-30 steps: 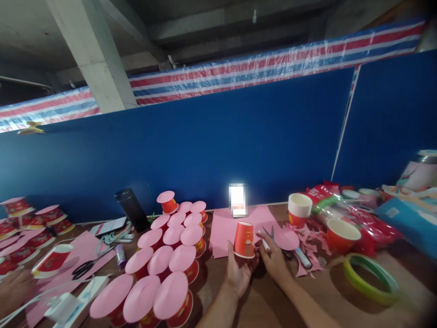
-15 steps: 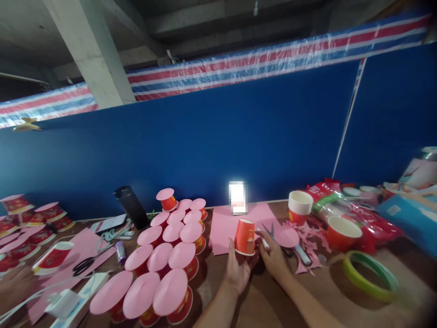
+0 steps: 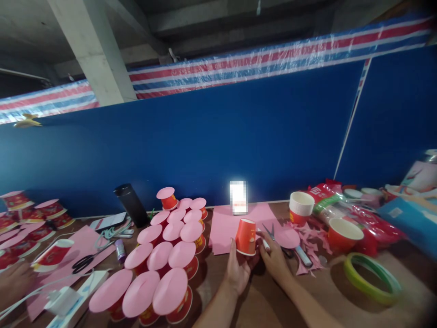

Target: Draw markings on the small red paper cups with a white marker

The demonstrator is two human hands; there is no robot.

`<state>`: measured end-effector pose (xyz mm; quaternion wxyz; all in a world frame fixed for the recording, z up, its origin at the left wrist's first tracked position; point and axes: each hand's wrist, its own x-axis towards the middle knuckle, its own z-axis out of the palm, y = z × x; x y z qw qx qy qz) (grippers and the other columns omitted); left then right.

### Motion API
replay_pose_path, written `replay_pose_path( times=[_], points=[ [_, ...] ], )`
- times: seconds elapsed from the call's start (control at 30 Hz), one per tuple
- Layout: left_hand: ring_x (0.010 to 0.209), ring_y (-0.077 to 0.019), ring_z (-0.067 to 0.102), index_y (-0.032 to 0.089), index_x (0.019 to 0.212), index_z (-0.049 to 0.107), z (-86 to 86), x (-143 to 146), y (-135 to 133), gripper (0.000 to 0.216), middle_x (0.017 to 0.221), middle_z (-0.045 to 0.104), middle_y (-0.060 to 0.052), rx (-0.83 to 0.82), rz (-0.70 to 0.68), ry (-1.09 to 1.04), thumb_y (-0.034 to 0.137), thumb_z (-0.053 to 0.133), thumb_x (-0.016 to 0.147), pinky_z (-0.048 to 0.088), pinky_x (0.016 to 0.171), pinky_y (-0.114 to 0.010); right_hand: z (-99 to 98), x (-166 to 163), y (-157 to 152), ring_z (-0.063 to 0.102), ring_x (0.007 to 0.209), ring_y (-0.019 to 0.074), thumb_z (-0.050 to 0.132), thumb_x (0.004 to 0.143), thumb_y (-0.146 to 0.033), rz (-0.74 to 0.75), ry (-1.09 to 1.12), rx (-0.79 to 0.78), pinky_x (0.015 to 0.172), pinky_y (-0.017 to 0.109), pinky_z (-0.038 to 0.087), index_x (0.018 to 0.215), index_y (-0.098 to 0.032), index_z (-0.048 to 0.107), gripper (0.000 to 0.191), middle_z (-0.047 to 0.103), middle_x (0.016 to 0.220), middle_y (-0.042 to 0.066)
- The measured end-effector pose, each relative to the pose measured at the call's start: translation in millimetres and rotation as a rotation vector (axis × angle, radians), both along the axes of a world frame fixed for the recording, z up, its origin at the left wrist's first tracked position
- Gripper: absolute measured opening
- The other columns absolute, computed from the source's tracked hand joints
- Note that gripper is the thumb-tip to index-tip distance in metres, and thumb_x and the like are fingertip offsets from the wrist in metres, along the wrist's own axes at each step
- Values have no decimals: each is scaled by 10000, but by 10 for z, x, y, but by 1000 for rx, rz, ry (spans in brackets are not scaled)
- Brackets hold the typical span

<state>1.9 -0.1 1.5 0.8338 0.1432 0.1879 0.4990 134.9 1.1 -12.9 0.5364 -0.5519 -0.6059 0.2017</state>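
Hands, two. With my left hand (image 3: 238, 269) I am holding one inverted, slightly tilted red paper cup (image 3: 246, 238), thumb at its side, fingers curling below its rim. My right hand (image 3: 275, 258) is closing around a slim white tube (image 3: 265, 244), just beside the cup; whether the two are touching, I cannot tell.

Cup position: above the brown counter (image 3: 266, 306), in front of flat pink paper sheets (image 3: 221, 228) that are lying toward the rear edge.

Right of the sheets: open metal scissors (image 3: 269, 231) are lying beside a round pink paper disc (image 3: 288, 237), with torn-looking pink paper scraps (image 3: 311, 246) spreading beyond.

Farther toward the right edge: a yellow-green ring-shaped roll (image 3: 373, 294) is lying flat.

Toward the left edge: red cups topped with pink paper discs (image 3: 170, 291) are standing in rows.

Far left: a co-worker's hand (image 3: 15, 280) is showing.
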Motion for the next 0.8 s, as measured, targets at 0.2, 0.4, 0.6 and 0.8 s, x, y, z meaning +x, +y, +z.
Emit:
replay_pose_path(
  times=[0.2, 0.4, 0.6, 0.8],
  points=[
    [889, -214, 647, 91, 1073, 643, -14, -1, 6, 494, 991, 691, -138, 7, 2, 11, 505, 477, 859, 501, 833, -333, -10, 8, 4, 670, 851, 213, 410, 884, -374, -8, -15, 17, 669, 278, 553, 1109, -171, 605, 361, 681, 1061, 115],
    [938, -232, 638, 76, 1113, 622, -13, -2, 6, 552, 1007, 685, -150, 20, -19, -17, 537, 462, 854, 486, 860, -342, -20, 16, 2, 667, 853, 208, 398, 877, -335, -16, -37, 14, 679, 282, 550, 1131, -167, 599, 365, 674, 1087, 115],
    [940, -227, 635, 88, 1112, 624, -26, -2, 1, 541, 1016, 686, -138, 42, -28, -9, 535, 455, 858, 481, 870, -349, -6, 23, -1, 661, 881, 218, 395, 888, -364, -20, -56, 10, 729, 310, 549, 1125, -160, 602, 376, 684, 1054, 116],
    [921, -226, 639, 88, 1133, 614, -35, -5, 7, 544, 1043, 680, -144, 45, -23, 1, 531, 476, 849, 487, 861, -351, -20, 22, 0, 667, 858, 220, 401, 889, -372, -21, -40, 14, 701, 307, 554, 1125, -171, 607, 372, 685, 1044, 112]
  ],
)
